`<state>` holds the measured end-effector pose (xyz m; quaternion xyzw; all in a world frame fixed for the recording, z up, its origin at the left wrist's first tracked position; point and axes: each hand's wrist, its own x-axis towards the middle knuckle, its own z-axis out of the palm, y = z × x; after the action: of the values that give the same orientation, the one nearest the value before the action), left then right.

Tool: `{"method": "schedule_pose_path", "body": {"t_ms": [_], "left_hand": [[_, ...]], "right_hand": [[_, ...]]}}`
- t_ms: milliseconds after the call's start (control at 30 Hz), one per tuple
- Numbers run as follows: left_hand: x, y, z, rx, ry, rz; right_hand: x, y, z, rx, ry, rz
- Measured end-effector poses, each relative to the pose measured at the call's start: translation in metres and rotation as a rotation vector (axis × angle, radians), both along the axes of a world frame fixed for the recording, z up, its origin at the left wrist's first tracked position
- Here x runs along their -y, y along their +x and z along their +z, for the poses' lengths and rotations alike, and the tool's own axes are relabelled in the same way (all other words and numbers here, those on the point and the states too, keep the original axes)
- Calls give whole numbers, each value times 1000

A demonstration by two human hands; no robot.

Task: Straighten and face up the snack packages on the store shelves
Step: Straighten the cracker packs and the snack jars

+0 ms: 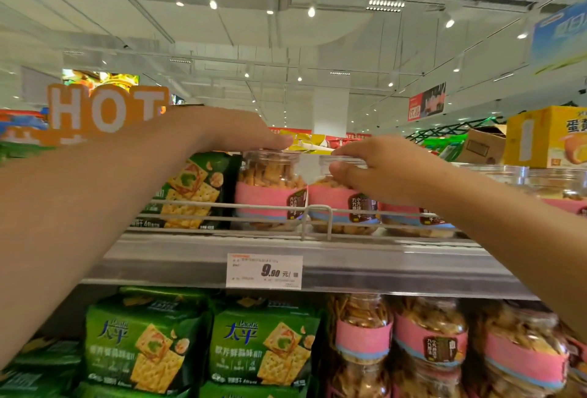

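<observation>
Store aisle, top shelf (pixel 349 250). Left hand (pixel 228 130) rested flat on left jar (pixel 270 189); right hand (pixel 378 169) pinched right jar (pixel 344 197) lid at 3 o'clock. Jars upright, touching, directly beneath hands; labels turned rightward, likely needing rotation.

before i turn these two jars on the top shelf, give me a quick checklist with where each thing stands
1. Left hand on the left jar lid: ok, fingers lie flat on top.
2. Right hand gripping the right jar: ok, thumb and fingers pinch its lid.
3. Labels facing front: not ok, dark label panels sit off to the right.
4. Jars upright behind the wire rail: ok.
5. Lids screwed tight: cannot tell.
</observation>
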<state>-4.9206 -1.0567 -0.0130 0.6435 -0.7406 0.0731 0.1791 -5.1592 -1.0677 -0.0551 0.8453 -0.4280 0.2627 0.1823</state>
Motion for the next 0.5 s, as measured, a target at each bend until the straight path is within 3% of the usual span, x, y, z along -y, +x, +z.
{"method": "schedule_pose_path", "body": {"t_ms": [67,167,267,367,500], "left_hand": [[-2,0,1,-4,-77,-55],[-12,-3,-2,-23,-23,-118],[-18,-10,-5,123,-29,-72],[-23,-11,-3,157,-40,-95],[-32,0,0,-80,109,-217]], "right_hand": [[1,0,-1,15,3,32],[3,0,1,27,-7,70],[4,0,3,19,10,71],[5,-1,4,15,15,76],[8,-3,5,21,2,83]]}}
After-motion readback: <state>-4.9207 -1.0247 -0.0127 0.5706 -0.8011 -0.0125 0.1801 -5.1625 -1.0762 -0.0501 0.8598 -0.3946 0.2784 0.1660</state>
